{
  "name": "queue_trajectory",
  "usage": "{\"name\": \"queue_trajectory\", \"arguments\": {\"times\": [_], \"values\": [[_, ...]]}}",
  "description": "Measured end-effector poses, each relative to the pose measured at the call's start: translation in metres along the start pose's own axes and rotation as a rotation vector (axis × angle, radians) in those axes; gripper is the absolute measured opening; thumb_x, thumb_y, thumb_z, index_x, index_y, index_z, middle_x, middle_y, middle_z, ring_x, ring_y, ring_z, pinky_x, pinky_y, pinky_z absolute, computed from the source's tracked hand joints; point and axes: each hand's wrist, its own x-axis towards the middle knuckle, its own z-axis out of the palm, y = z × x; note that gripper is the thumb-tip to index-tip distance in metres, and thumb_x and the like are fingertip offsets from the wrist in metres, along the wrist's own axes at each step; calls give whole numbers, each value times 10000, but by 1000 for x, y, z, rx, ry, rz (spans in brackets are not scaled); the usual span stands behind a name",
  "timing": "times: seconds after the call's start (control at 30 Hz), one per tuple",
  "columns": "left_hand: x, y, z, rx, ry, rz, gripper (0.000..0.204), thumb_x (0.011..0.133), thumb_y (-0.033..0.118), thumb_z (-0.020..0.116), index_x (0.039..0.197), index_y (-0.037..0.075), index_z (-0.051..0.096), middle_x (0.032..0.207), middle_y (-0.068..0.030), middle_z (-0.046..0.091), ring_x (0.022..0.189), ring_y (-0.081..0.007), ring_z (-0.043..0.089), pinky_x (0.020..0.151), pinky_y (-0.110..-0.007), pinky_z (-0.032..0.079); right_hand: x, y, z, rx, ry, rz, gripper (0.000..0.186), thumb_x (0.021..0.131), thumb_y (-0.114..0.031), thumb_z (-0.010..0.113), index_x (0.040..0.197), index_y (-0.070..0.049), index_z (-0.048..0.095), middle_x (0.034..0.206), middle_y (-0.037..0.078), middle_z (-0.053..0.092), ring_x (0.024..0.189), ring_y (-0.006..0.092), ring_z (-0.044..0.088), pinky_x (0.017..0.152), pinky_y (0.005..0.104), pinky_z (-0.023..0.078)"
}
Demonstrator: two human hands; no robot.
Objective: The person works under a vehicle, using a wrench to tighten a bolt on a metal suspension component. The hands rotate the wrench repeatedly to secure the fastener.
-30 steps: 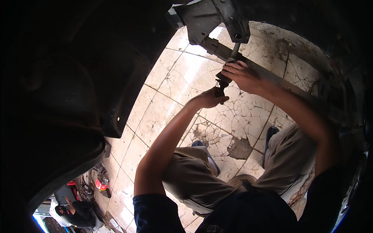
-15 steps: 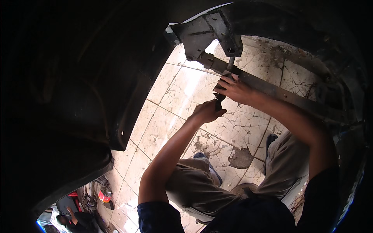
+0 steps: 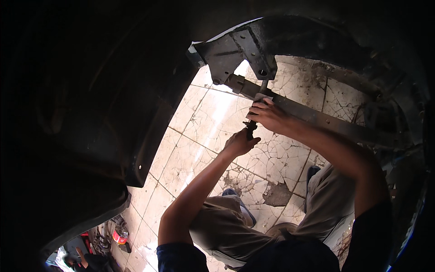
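My left hand (image 3: 242,143) is closed around the dark lower end of a metal rod (image 3: 264,85). The rod points up and away, its far part passing the bar beneath a metal bracket (image 3: 223,58). Farther up, my right hand (image 3: 269,115) has its fingers wrapped over the rod. Between those fingers and the rod shows a small greyish piece (image 3: 261,97), cloth or paper; I cannot tell which. Part of the rod is hidden under both hands.
A long metal bar (image 3: 317,115) crosses behind my right hand. Dark vehicle bodywork (image 3: 140,113) surrounds me at the left and above. Cracked floor tiles (image 3: 199,122) lie below. At the lower left are a red container (image 3: 120,237) and another person (image 3: 84,259).
The whole scene sits slightly lower and further left in the picture, as the view has shifted. Both hands keep their hold on the rod.
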Motion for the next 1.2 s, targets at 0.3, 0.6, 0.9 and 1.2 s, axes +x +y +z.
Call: {"name": "queue_trajectory", "arguments": {"times": [0.3, 0.6, 0.9, 1.2], "values": [[-5, 6, -11, 135, -40, 24, 557, 771, 538, 724, 1048, 79, 576, 929, -102, 689, 942, -279, 664, 810, -394, 502, -1, -6, -6, 38, -45, 48, 368, 843, 8, 536, 1157, -141, 658, 1246, 43, 603, 1294, 199, 468, 1106, 569, 245], [-7, 13, -17, 256, -39, 41, 471, 785, 493, 701, 1010, 92, 603, 913, -101, 694, 916, -300, 667, 807, -421, 507, -3, 1, 8, -12, 48, 52, 377, 843, -9, 542, 1180, -143, 644, 1249, 45, 591, 1268, 210, 479, 1097, 588, 260], [-9, 7, -29, 313, -32, 7, 443, 789, 492, 701, 987, 103, 619, 892, -77, 706, 901, -274, 676, 801, -409, 508, 0, 3, 5, -42, 140, -41, 352, 863, -56, 537, 1188, -136, 644, 1246, 50, 600, 1260, 211, 487, 1106, 518, 285], [-5, -1, -18, 193, -16, 37, 490, 800, 466, 708, 1051, 68, 575, 912, -117, 691, 878, -286, 672, 777, -414, 517, -5, -5, 7, -73, 115, -63, 341, 861, -83, 540, 1182, -126, 649, 1268, 50, 602, 1256, 212, 493, 1070, 486, 339]]}}
